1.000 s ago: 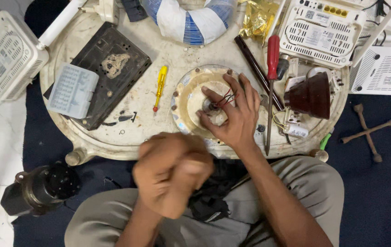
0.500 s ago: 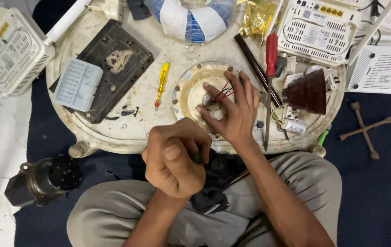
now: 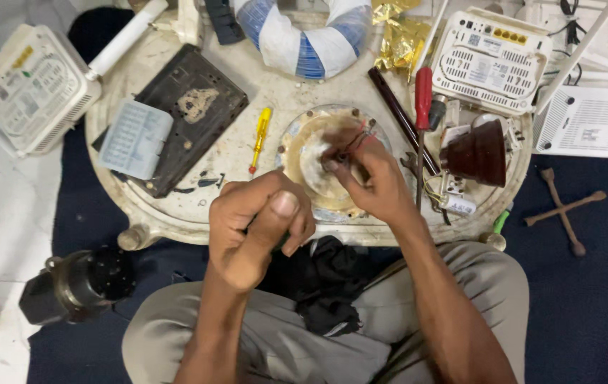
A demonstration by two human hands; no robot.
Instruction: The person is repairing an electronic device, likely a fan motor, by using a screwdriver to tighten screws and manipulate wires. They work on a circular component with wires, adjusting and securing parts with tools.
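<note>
Dark blue carpet lies under a round, stained white work board [image 3: 176,206] that rests in front of your crossed legs. Your right hand [image 3: 371,178] reaches onto a round cream-coloured metal disc with a raised hub [image 3: 304,153] near the middle of the board; its fingertips pinch thin reddish wires [image 3: 356,140] at the hub, so that hand is closed on the wires. Your left hand [image 3: 258,227] hovers above the board's near edge, clenched into a fist with the thumb laid over the top. A sliver of something dark green shows under the fingers, but you cannot tell what it is.

Just left of the disc lies a small yellow-handled screwdriver [image 3: 260,139], apart from it. Further left sits a black rectangular plastic casing [image 3: 190,107] with a pale blue-grey ribbed plastic block [image 3: 135,139] resting on its corner. To the right of the disc a red-handled screwdriver [image 3: 423,107] lies beside a dark brown cone-shaped cover [image 3: 476,153]. A blue-and-white wrapped ring [image 3: 304,35] sits at the far edge, and a white vented plastic box [image 3: 489,60] lies at the upper right.
</note>
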